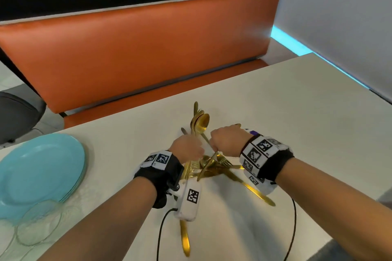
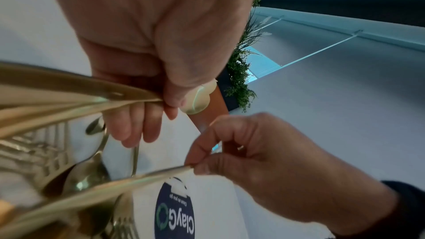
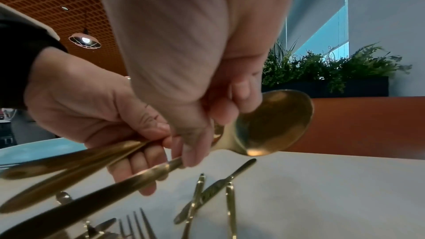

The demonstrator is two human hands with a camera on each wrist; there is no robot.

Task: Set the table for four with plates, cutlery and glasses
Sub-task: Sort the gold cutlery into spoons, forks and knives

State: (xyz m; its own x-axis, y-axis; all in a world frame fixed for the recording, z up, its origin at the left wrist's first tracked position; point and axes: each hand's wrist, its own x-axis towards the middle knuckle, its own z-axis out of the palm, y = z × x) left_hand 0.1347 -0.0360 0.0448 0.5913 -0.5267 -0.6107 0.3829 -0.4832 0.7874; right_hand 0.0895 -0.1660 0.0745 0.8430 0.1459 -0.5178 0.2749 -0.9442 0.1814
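My left hand (image 1: pixel 186 148) grips a bundle of gold spoons (image 1: pixel 200 122) by their handles, bowls pointing away, just above the cream table (image 1: pixel 286 112). In the left wrist view those handles (image 2: pixel 80 97) fan out from its curled fingers (image 2: pixel 138 130). Close beside it, my right hand (image 1: pixel 224 140) pinches the thin end of one more gold cutlery piece (image 1: pixel 206 167), its handle (image 3: pixel 110 190) slanting down towards me. Under both hands lies a loose pile of gold cutlery (image 1: pixel 224 164), with forks (image 3: pixel 135 224) and knives (image 3: pixel 218 188). A stack of blue plates (image 1: pixel 40 171) sits at the left.
Several clear glasses (image 1: pixel 38 222) stand at the lower left, in front of the plates. An orange bench (image 1: pixel 137 48) runs along the table's far side, a grey chair (image 1: pixel 17 112) at the left. Cables (image 1: pixel 161 233) trail from my wrists. A round sticker (image 2: pixel 174 210) marks the tabletop.
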